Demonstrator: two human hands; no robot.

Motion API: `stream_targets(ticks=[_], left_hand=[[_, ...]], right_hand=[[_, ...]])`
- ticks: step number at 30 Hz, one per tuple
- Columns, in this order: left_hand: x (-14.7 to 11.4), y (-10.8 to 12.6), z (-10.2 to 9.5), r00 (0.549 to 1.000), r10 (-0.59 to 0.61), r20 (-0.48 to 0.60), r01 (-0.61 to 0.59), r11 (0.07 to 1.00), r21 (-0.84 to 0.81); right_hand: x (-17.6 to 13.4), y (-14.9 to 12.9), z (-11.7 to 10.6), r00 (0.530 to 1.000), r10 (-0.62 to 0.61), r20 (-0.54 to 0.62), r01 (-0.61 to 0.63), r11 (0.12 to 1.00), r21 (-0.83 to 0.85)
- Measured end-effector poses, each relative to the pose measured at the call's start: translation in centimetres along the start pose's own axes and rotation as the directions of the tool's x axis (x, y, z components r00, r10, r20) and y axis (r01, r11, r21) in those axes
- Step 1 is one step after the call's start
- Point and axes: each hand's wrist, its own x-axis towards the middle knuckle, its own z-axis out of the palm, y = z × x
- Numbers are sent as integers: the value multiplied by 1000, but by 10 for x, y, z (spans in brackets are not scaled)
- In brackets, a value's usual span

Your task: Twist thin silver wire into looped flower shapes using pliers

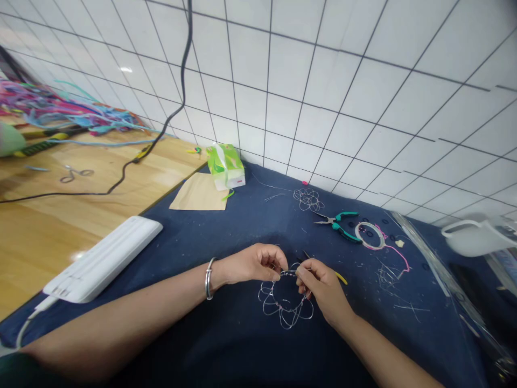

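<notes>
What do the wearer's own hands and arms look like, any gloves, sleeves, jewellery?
No gloves on the left hand or right hand. Left wrist: silver-coloured bangle, apparently two slim bands. A dark green sleeve shows at the lower-left edge; the left forearm is bare. No sleeve or jewellery visible on the right arm.

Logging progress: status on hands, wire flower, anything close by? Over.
Left hand, right hand: both pinching wire flower. Petal loops spread outward. Yellow handle beside right hand.
</notes>
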Motion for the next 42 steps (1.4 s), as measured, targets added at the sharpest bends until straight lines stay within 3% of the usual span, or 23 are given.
stream_targets(ticks=[7,16,33,42], left_hand=[[0,-4,2,1000,9,-12,-9,1000,-9],[-1,5,9,996,-44,-73,54,988,146],[-1,-3,12,976,-24,-218,92,948,305],[-1,-2,10,983,-26,-184,84,945,315]], right_hand=[[1,0,0,1000,10,3,-11,999,30],[2,0,2,1000,17,3,-17,998,54],[5,0,1,998,66,23,-67,996,51],[3,-1,1,998,66,19,-67,997,44]])
